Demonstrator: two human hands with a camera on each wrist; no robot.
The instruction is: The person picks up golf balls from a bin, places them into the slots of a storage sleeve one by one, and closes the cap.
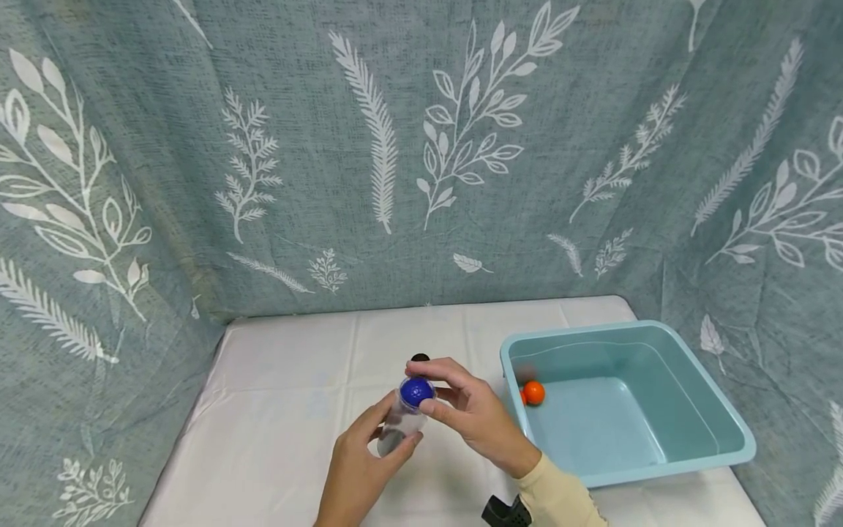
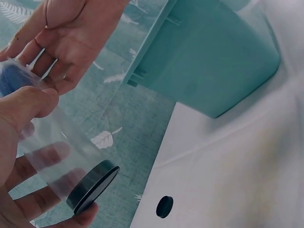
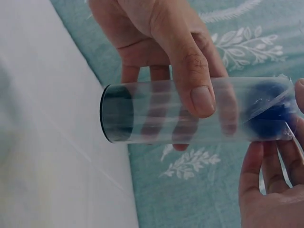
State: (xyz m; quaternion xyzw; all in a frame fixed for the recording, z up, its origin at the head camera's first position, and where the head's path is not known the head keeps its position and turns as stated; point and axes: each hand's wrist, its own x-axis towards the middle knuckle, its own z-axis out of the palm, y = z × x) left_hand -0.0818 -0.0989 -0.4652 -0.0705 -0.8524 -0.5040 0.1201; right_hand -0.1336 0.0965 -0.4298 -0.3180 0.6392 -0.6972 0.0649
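My left hand (image 1: 369, 446) grips a clear plastic tube (image 3: 161, 135) round its middle, thumb on one side and fingers on the other. A black cap (image 2: 92, 187) closes the tube's lower end. At the upper end, just inside the mouth, sits a blue ball (image 1: 416, 391). My right hand (image 1: 470, 413) holds that end, its thumb and index finger at opposite sides of the rim, close against the ball. Through the clear wall, the right wrist view shows the left fingers (image 3: 185, 126) behind the tube.
A loose black cap (image 2: 164, 206) lies on the white-covered table (image 1: 283, 410), beyond the hands. To the right stands a light teal plastic basin (image 1: 691, 465) with an orange ball (image 1: 533, 392) and part of another at its left wall. Patterned teal cloth (image 1: 296, 146) hangs around the table.
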